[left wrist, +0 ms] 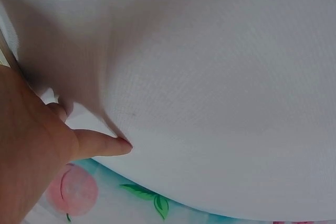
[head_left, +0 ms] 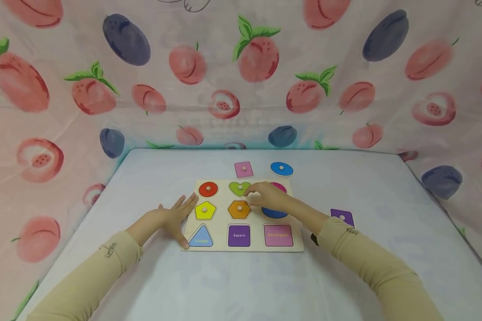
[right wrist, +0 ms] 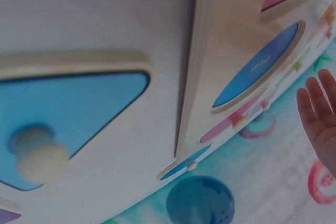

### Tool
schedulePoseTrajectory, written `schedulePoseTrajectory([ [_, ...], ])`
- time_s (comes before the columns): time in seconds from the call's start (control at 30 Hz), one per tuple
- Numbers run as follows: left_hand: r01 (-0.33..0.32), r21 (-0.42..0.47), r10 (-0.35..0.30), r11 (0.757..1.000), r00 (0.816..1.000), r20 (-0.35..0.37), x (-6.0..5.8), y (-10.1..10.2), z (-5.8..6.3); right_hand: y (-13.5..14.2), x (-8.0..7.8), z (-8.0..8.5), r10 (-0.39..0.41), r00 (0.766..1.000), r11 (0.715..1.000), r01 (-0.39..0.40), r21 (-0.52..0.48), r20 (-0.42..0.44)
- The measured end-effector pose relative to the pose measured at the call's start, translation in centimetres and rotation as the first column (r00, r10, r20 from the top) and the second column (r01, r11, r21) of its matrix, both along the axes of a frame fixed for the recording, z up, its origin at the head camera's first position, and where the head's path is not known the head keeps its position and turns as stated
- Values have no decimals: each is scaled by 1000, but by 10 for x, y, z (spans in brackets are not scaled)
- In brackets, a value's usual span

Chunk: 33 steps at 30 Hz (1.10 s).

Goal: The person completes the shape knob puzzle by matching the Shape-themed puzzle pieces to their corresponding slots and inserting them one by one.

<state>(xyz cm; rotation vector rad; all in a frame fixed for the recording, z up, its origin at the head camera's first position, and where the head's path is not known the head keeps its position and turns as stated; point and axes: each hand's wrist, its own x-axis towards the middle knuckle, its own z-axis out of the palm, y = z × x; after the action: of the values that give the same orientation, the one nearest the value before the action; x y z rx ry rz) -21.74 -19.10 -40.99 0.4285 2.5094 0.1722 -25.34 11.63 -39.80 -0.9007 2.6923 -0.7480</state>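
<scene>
Fingers apart and loosely bent, our right grip [head_left: 267, 196] in the head view seems to hold nothing, just beside the knobbed green heart piece [head_left: 234, 191]. Our left grip [head_left: 176, 221] lies spread along the nine o'clock edge of the pale, flat puzzle board [head_left: 219, 232] on the white-covered table [head_left: 209, 290]. We count five pieces seated: that heart at twelve, the red circle piece [head_left: 208, 192] at ten, the yellow pentagon piece [head_left: 205, 214] at nine, the orange hexagon piece [head_left: 239, 214] in the centre, and a partly hidden magenta piece [head_left: 280, 186] at two. Four recesses look bare: blue oval recess [head_left: 275, 215] at three, pink rectangle recess [head_left: 278, 240] at four, purple square recess [head_left: 238, 241] at six, light blue triangle recess [head_left: 201, 236] at eight. Beyond the board lie the pink rectangle piece [head_left: 241, 172] at twelve, blue oval piece [head_left: 282, 172] past one and purple square piece [head_left: 347, 217] at three.

From the left wrist, we see our left grip outstretched around eight o'clock, holding nothing.

From the right wrist, our fingers look straight near three; a knobbed blue triangle piece [right wrist: 79, 106] lies loose at nine. We judge the work just over half done, four pieces left.
</scene>
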Motion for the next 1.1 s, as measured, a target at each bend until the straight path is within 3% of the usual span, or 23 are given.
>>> schedulePoseTrajectory([
  [0.13, -6, -2, 6, 1000, 1000, -3, 0, 0, 1, 10, -6, 1, 6, 997, 1000, -9, -30, -79],
  [0.5, -12, 6, 12, 1000, 1000, 1, 2, -1, -1, 37, -18, 4, -70, 989, 995, 61, -75, -131],
  [0.77, 4, 2, -4, 1000, 1000, -8, 2, 0, -1, 59, -42, 9, -195, 972, 980, 188, -64, -128],
  [1.1, 37, 1, -37, 999, 999, -23, 5, -1, 3, 73, -66, -2, -269, 949, 957, 243, -159, -166],
])
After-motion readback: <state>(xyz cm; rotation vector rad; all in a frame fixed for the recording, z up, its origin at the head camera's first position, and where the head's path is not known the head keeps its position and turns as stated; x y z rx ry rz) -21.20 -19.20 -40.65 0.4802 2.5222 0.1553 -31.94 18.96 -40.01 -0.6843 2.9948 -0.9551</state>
